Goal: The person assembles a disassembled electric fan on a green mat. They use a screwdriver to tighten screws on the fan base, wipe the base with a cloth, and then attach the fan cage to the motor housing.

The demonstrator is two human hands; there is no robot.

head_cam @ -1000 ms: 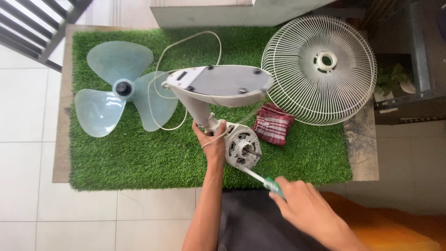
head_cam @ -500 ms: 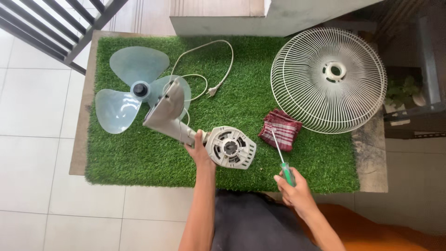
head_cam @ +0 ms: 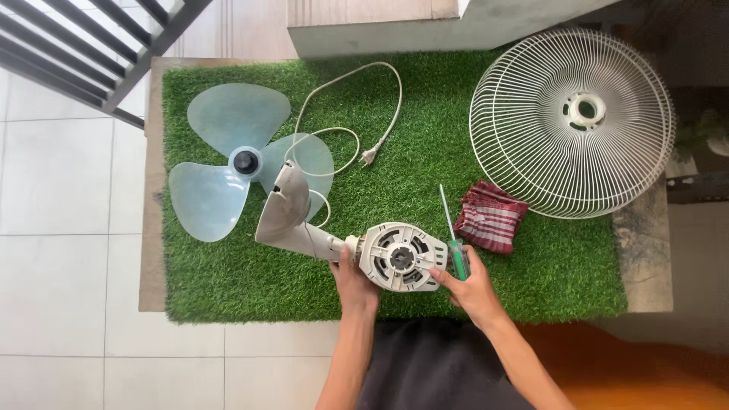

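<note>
A white fan body lies on its side on the green turf mat (head_cam: 228,281); its round motor housing (head_cam: 401,256) faces up and its base (head_cam: 285,206) points left. My left hand (head_cam: 351,279) grips the neck just left of the motor. My right hand (head_cam: 469,287) holds a green-handled screwdriver (head_cam: 453,239), shaft pointing away from me, while its fingertips touch the motor's right edge.
A pale blue three-blade propeller (head_cam: 235,161) lies at the left. The white power cord with plug (head_cam: 370,154) loops across the middle. A white wire grille (head_cam: 572,121) rests at the right, with a folded red striped cloth (head_cam: 493,216) beside it. Tiled floor surrounds the table.
The fan body has been laid down and turned so the motor faces up. My right hand has moved left with the screwdriver until it touches the motor.
</note>
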